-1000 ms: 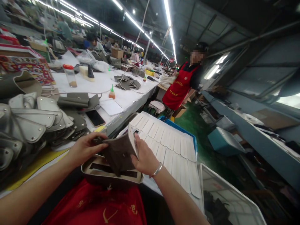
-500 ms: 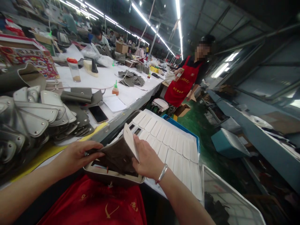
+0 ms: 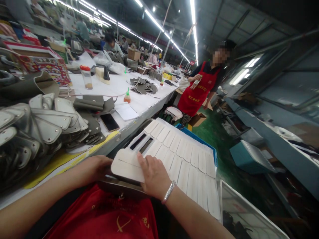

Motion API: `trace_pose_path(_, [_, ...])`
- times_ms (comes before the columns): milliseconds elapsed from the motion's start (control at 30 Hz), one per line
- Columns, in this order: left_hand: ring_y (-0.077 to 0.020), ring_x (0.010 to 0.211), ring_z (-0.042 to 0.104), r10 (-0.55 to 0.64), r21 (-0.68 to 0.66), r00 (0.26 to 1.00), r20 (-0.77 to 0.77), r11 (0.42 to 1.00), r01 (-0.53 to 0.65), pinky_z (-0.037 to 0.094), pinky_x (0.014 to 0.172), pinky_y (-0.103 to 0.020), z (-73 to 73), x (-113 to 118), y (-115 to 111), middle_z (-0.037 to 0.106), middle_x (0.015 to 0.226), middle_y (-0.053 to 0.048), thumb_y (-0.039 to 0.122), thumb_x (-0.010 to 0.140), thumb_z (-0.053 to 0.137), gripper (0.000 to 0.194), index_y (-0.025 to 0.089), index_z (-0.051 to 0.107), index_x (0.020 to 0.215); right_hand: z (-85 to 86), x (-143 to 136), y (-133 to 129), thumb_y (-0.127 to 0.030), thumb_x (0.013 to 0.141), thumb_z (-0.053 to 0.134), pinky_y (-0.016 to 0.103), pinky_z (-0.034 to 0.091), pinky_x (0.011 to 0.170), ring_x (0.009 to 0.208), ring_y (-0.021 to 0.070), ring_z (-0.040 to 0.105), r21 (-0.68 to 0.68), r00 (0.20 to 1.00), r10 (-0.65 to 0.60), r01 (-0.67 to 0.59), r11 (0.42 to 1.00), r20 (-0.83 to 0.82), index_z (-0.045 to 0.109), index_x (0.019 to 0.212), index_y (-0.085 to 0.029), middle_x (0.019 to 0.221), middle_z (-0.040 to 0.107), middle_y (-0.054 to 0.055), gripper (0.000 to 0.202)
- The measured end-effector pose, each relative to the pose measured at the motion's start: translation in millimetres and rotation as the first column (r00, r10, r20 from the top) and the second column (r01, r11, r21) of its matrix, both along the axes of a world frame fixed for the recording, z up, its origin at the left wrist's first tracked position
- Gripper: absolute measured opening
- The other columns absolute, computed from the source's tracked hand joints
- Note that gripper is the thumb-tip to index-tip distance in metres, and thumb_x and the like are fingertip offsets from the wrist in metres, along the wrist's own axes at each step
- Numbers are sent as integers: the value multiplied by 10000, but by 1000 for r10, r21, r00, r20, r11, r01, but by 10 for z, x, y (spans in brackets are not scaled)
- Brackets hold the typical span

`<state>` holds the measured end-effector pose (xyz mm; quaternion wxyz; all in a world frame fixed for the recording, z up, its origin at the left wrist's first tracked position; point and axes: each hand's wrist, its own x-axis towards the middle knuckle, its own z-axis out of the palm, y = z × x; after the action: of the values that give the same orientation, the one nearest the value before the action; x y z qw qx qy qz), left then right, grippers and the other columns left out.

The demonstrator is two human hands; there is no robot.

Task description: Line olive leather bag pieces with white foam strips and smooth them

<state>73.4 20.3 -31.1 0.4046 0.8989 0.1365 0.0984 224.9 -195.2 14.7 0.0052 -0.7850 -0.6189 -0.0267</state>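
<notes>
A small grey-brown leather bag rests against my red apron, its metal stud facing me. Its flap is tipped so that the off-white inner side shows, with a dark line across it. My right hand grips the flap's right side, fingers on top. At the bag's left side my left hand is curled round the edge, its fingertips partly hidden behind the flap. Just beyond lie rows of white rounded strips on a board, with two dark strips at its near left.
Stacked metal-riveted grey pieces crowd the bench at left, near a phone and a glue bottle. A blue crate holds the board; a white bin stands at right. A co-worker in a red apron stands ahead.
The flap has turned over leftward and down, so its pale inner side now faces up and covers the bag's opening. My right hand moved with it. The view has shifted slightly.
</notes>
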Motion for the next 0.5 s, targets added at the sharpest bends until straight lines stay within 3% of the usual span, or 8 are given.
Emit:
trace_pose_path(100, [-238,940,618,62,28,994,-91,998,-60,461,822,-284,23,-142,150,691,1009,-23,473,807,501,329,255,682,974,-148,-49,117,-457,667,654,456,388,818,939,286,422,11,997,72,-72,997,6,118,1443,-126,1181,437,166,1000])
trace_pose_path(200, [-232,989,598,204,-4,976,-71,979,-204,446,880,-295,-55,-258,221,677,1045,-38,520,822,458,413,221,657,1024,-303,-37,235,-524,678,625,457,401,811,934,286,435,12,994,102,-102,995,-30,131,1437,-93,1166,453,169,1003])
trace_pose_path(367, [-240,988,595,320,-100,944,-73,940,-327,451,888,-319,-228,-324,52,671,1050,-53,521,829,443,434,202,648,1039,-395,117,194,-559,678,633,444,425,818,926,278,464,1,995,73,-73,997,-69,151,1429,-69,1143,477,163,1019])
trace_pose_path(500, [-230,989,580,312,-83,950,-7,947,-311,451,887,-319,-281,-286,-73,655,1056,-65,469,834,463,380,190,647,1015,-380,173,156,-556,699,626,426,439,821,933,270,485,-15,995,53,-55,998,-85,98,1437,-73,1173,483,166,1028])
